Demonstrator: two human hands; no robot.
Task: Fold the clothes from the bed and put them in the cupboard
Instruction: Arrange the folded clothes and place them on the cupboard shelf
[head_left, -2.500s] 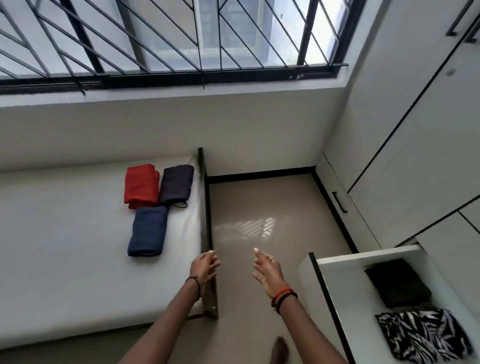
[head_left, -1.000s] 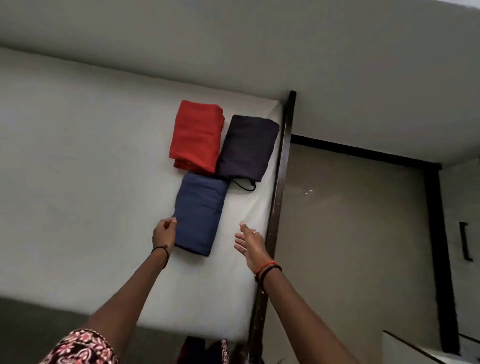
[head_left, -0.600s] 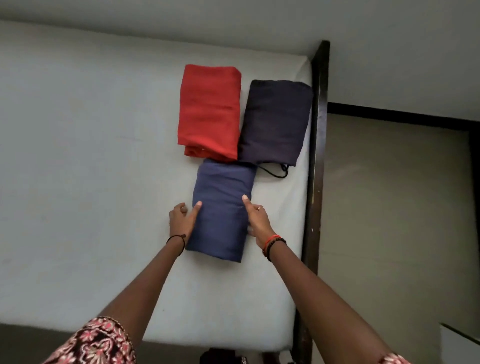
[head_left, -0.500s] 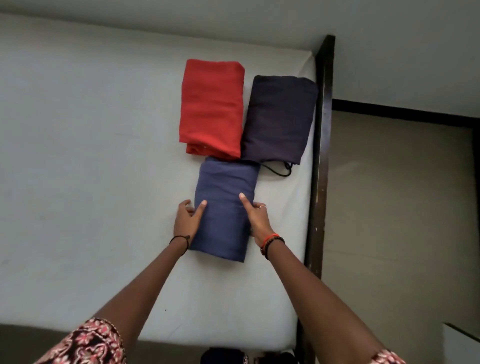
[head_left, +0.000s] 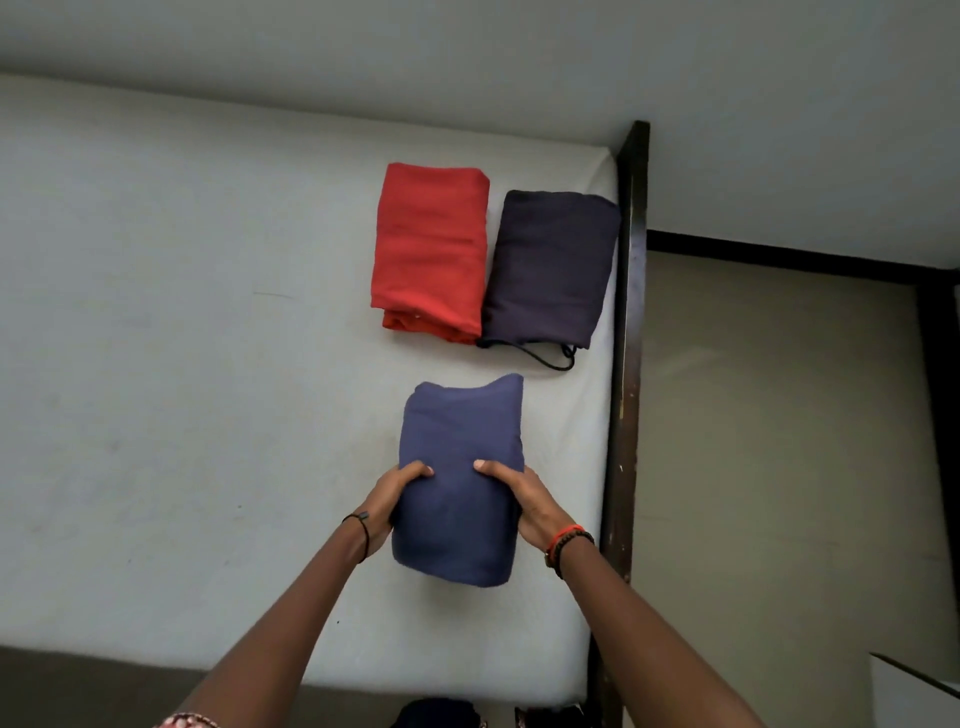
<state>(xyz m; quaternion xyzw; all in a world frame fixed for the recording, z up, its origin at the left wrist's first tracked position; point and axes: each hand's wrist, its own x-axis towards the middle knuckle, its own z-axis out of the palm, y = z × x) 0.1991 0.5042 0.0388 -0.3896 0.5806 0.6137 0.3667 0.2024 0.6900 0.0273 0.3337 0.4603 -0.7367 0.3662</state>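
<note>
A folded navy-blue garment (head_left: 460, 431) is held between both hands over the white bed (head_left: 182, 364). My left hand (head_left: 392, 499) grips its left edge, thumb on top. My right hand (head_left: 524, 499) grips its right edge the same way. Further back on the bed lie a folded red garment (head_left: 428, 249) and, touching it on the right, a folded dark purple garment (head_left: 550, 270) with a black cord trailing from its near edge. The cupboard is out of view except for a white corner (head_left: 914, 696) at the bottom right.
A dark wooden bed frame (head_left: 626, 364) runs along the bed's right side. Beyond it lies beige floor (head_left: 779, 441) with a black skirting line. A pale wall (head_left: 467, 52) stands behind the bed.
My hands went from reaching to the blue garment's sides to gripping it. The garment has come toward me, away from the red and purple ones, leaving a gap.
</note>
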